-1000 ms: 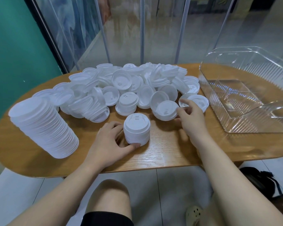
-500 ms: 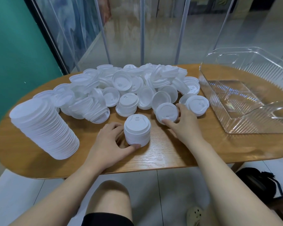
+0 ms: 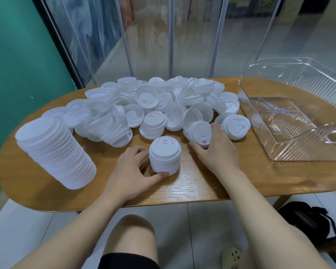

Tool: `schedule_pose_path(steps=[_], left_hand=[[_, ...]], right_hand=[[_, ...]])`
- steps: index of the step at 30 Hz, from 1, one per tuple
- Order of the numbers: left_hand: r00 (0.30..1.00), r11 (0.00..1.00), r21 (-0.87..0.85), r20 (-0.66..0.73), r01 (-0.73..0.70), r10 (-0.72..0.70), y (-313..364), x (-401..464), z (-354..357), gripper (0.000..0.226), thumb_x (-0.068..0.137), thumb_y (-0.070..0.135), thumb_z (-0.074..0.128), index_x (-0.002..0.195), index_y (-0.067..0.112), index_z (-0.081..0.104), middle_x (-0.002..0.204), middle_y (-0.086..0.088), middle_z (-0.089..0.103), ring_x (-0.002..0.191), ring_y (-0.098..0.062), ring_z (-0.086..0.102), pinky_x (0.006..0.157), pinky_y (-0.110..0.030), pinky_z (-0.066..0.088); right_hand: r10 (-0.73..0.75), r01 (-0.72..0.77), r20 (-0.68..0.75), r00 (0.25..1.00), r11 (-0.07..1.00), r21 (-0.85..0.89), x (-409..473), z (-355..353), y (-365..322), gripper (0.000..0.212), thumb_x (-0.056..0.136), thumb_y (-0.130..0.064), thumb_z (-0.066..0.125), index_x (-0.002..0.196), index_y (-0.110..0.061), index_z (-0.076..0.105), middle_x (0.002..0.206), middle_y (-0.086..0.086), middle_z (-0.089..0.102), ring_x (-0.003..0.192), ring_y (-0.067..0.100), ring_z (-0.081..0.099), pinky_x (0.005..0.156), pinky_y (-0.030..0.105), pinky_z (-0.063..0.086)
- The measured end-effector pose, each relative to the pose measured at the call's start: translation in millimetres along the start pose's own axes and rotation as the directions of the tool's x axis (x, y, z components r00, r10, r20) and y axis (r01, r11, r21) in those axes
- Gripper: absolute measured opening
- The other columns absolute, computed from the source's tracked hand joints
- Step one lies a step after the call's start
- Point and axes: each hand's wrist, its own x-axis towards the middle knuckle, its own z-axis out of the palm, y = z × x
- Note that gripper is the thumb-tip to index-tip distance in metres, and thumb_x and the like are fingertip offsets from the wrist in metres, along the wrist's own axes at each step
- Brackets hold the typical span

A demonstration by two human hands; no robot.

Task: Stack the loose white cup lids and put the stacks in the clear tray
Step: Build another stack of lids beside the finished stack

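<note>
A heap of loose white cup lids [image 3: 155,101] covers the back of the wooden table [image 3: 192,183]. My left hand [image 3: 133,169] grips a short stack of lids [image 3: 164,155] standing near the table's front middle, thumb in front and fingers behind. My right hand [image 3: 216,148] pinches a single tilted lid [image 3: 199,133] at the heap's near edge, just right of that stack. The clear tray [image 3: 299,150] sits at the right with nothing in it that I can see.
A tall leaning stack of lids [image 3: 54,152] stands at the table's left end. Another lid [image 3: 236,126] lies between my right hand and the tray. Glass panels and metal poles rise behind the table. A black bag [image 3: 306,220] lies on the floor at the right.
My right hand pulled back from the lids near the tray, took hold of one lid and drew it toward the short stack, tilting it. My left hand stayed on the stack.
</note>
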Motion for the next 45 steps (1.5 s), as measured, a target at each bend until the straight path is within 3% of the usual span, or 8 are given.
schedule_pose_path(steps=[4, 7, 12, 24, 34, 39, 42, 45], left_hand=[[1.000, 1.000, -0.005, -0.005, -0.001, 0.001, 0.1, -0.8, -0.1, 0.074, 0.069, 0.085, 0.070, 0.129, 0.043, 0.064, 0.120, 0.030, 0.049, 0.116, -0.002, 0.047, 0.100, -0.032, 0.045], [1.000, 1.000, -0.006, -0.014, -0.010, 0.010, 1.2, -1.2, 0.1, 0.071, 0.070, 0.084, 0.070, 0.128, 0.043, 0.065, 0.120, 0.029, 0.050, 0.115, -0.002, 0.047, 0.100, -0.032, 0.046], [0.999, 0.999, -0.017, -0.028, -0.035, 0.035, 2.7, -1.5, 0.0, 0.063, 0.072, 0.079, 0.073, 0.123, 0.043, 0.067, 0.116, 0.028, 0.052, 0.112, -0.002, 0.049, 0.098, -0.033, 0.046], [0.999, 0.999, -0.005, -0.019, -0.050, 0.050, 1.4, 0.2, -0.1, 0.066, 0.072, 0.086, 0.067, 0.124, 0.045, 0.066, 0.118, 0.029, 0.052, 0.113, -0.002, 0.048, 0.098, -0.033, 0.047], [0.999, 0.999, 0.000, -0.024, -0.047, 0.047, 1.1, -0.6, 0.1, 0.065, 0.072, 0.083, 0.068, 0.122, 0.043, 0.068, 0.117, 0.028, 0.051, 0.113, -0.001, 0.048, 0.098, -0.032, 0.046], [1.000, 1.000, -0.012, -0.019, -0.016, 0.016, -0.5, -0.7, 1.1, 0.071, 0.069, 0.084, 0.072, 0.125, 0.041, 0.066, 0.119, 0.028, 0.051, 0.113, -0.002, 0.048, 0.099, -0.034, 0.046], [1.000, 1.000, -0.020, -0.020, -0.009, 0.009, -2.0, -0.1, 2.1, 0.071, 0.068, 0.086, 0.071, 0.124, 0.042, 0.066, 0.120, 0.028, 0.052, 0.115, -0.003, 0.049, 0.100, -0.035, 0.047], [1.000, 1.000, -0.024, -0.024, -0.012, 0.011, -1.9, -0.3, 2.0, 0.070, 0.068, 0.084, 0.072, 0.124, 0.042, 0.067, 0.120, 0.028, 0.053, 0.118, -0.001, 0.049, 0.103, -0.035, 0.046]], right_hand=[[-0.059, 0.091, -0.123, 0.991, 0.957, 0.277, -7.1, -12.5, -15.9, 0.068, 0.085, -0.062, 0.073, 0.134, -0.018, 0.054, 0.123, -0.004, 0.065, 0.113, 0.017, 0.060, 0.086, 0.035, 0.050], [-0.151, 0.194, -0.137, 0.979, 0.897, 0.398, -19.6, -18.6, -32.1, 0.066, 0.078, -0.066, 0.070, 0.129, -0.023, 0.061, 0.115, -0.015, 0.062, 0.104, 0.004, 0.058, 0.085, 0.021, 0.048], [-0.265, 0.263, -0.043, 0.963, 0.900, 0.346, -33.6, -10.1, -49.5, 0.067, 0.074, -0.074, 0.070, 0.126, -0.031, 0.062, 0.116, -0.018, 0.064, 0.105, 0.002, 0.059, 0.085, 0.033, 0.056], [-0.296, 0.266, 0.092, 0.951, 0.932, 0.247, -33.2, 0.0, -57.0, 0.077, 0.073, -0.075, 0.076, 0.132, -0.030, 0.058, 0.114, -0.022, 0.048, 0.104, -0.005, 0.043, 0.087, 0.025, 0.047], [-0.299, 0.224, 0.205, 0.932, 0.920, 0.323, -31.2, -6.7, -51.1, 0.090, 0.066, -0.078, 0.076, 0.140, -0.036, 0.047, 0.123, -0.019, 0.053, 0.111, 0.001, 0.051, 0.092, 0.029, 0.051], [-0.182, 0.162, 0.013, 0.983, 0.902, 0.400, -0.9, -8.9, -28.6, 0.081, 0.078, -0.077, 0.054, 0.138, -0.022, 0.056, 0.122, -0.013, 0.054, 0.113, 0.009, 0.053, 0.094, 0.030, 0.047], [-0.235, 0.261, -0.125, 0.964, 0.923, 0.283, 25.3, 0.3, -14.2, 0.066, 0.083, -0.057, 0.068, 0.133, -0.015, 0.059, 0.129, -0.001, 0.056, 0.122, 0.024, 0.050, 0.103, 0.025, 0.034], [-0.311, 0.332, -0.137, 0.941, 0.927, 0.177, 49.5, 7.4, -13.2, 0.080, 0.078, -0.049, 0.081, 0.144, -0.013, 0.053, 0.143, 0.008, 0.051, 0.130, 0.031, 0.042, 0.110, 0.031, 0.029]])
